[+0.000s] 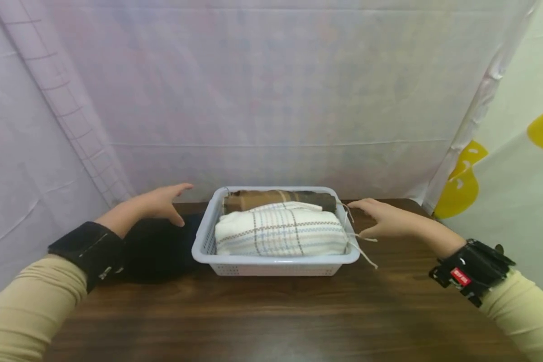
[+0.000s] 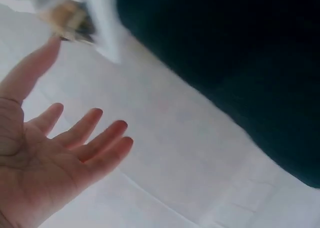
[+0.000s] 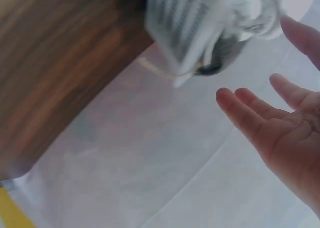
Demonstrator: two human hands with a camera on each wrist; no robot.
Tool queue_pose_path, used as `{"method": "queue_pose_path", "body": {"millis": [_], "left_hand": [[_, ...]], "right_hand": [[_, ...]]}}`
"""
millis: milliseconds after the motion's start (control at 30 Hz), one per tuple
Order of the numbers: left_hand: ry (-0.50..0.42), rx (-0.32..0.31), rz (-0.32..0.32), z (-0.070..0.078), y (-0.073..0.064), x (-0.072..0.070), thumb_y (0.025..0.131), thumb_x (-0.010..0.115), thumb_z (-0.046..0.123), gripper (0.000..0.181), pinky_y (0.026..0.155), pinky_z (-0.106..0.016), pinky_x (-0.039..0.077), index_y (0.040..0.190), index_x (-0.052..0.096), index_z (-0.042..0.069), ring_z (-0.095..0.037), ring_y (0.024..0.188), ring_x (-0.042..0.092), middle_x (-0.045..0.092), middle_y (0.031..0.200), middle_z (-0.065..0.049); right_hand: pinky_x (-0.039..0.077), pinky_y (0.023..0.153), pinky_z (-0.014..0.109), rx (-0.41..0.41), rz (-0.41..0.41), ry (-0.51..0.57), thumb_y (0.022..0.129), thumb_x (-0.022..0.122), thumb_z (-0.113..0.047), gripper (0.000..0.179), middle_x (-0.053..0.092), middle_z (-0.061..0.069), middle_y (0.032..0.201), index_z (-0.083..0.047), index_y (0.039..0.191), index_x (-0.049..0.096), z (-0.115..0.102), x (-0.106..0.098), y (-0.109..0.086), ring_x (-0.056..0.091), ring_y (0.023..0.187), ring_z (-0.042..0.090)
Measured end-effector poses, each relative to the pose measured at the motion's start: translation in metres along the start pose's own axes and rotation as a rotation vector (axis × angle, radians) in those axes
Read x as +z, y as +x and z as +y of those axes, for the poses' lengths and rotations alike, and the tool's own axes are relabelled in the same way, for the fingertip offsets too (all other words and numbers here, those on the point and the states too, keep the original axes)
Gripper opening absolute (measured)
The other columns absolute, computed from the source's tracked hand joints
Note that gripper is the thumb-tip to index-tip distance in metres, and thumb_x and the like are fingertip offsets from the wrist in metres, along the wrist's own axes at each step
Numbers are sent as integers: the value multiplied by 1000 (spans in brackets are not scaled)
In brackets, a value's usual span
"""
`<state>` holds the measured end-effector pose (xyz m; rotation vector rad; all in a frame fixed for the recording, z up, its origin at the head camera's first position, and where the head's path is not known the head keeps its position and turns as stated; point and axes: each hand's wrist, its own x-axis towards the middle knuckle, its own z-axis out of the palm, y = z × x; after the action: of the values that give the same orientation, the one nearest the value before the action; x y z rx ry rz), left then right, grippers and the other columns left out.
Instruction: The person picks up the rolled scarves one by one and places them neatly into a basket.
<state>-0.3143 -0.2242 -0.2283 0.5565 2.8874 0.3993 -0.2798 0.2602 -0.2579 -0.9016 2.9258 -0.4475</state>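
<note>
A white plastic basket (image 1: 276, 260) with perforated walls stands on the wooden table. Inside it lies a folded white cloth (image 1: 280, 231) with blue and brown check lines. Behind that, a brown and dark rolled cloth (image 1: 262, 198) fills the back of the basket. Pale tassel strings (image 1: 365, 254) hang over the basket's right rim. To the left of the basket, my left hand (image 1: 160, 202) hovers with fingers spread and holds nothing. On the other side my right hand (image 1: 384, 217) is beside the right rim, near the strings, its fingers extended and its palm bare.
A black cloth-like item (image 1: 158, 251) lies on the wooden table (image 1: 294, 317) left of the basket, under the left forearm. White curtains (image 1: 271, 100) hang close behind the table. Yellow shapes (image 1: 459, 191) show on the pale curtain at the right.
</note>
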Motion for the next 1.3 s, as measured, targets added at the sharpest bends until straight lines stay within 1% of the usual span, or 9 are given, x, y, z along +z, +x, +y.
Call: {"method": "queue_pose_path", "body": {"millis": [133,233,300,400,533,700,967,1167,1300], "left_hand": [[112,-61,-20,-31,-4,6,65,80,10,98,91,-65,32,140,19,-4,-58,118,28,24,135,-41],[146,-102,-66,-51,-5,18,63,82,18,102,87,-68,31,141,19,-1,-62,116,26,21,134,-41],[148,-116,-84,-61,-4,26,63,82,24,104,87,-71,28,141,17,1,-62,117,23,19,136,-39],[188,-135,-82,-69,1,37,62,83,32,107,88,-73,24,142,18,4,-61,118,23,18,138,-37],[231,-178,-101,-73,6,48,58,84,37,113,87,-73,26,143,17,7,-61,119,24,21,138,-36],[210,-223,-129,-75,13,57,56,85,34,112,84,-69,33,143,20,9,-58,117,30,26,136,-37],[175,-225,-125,-71,13,60,56,86,21,105,85,-66,35,140,25,4,-56,118,32,30,133,-39],[168,-258,-120,-76,17,63,54,87,23,104,83,-65,38,138,28,7,-54,113,39,34,130,-37],[170,-216,-102,-78,14,65,54,86,24,102,80,-64,40,137,30,5,-54,108,43,37,127,-39]], "right_hand": [[37,93,55,-10,27,-46,79,69,-20,64,43,28,130,5,131,41,20,4,-15,41,118,44],[36,94,56,7,8,-31,79,68,-20,64,43,28,130,5,131,40,32,9,-24,38,119,46],[36,94,57,28,-17,-12,80,68,-21,65,41,28,131,5,132,39,39,12,-29,37,120,47],[35,93,58,53,-42,14,79,68,-21,67,39,30,132,6,133,38,46,16,-34,36,120,48],[36,93,57,57,-47,-8,76,70,-19,67,42,32,128,7,131,40,53,22,-37,38,117,49],[38,91,57,44,-46,-31,73,72,-17,67,45,32,124,9,128,42,59,27,-41,42,114,49],[37,91,58,41,-56,-7,72,72,-18,69,44,34,124,10,127,42,59,26,-44,41,113,50],[38,91,57,13,-47,-9,72,72,-17,66,47,30,122,8,127,44,59,26,-43,43,113,48],[40,89,54,-20,-37,-18,73,72,-14,62,50,25,120,5,126,47,59,28,-44,46,112,44]]}}
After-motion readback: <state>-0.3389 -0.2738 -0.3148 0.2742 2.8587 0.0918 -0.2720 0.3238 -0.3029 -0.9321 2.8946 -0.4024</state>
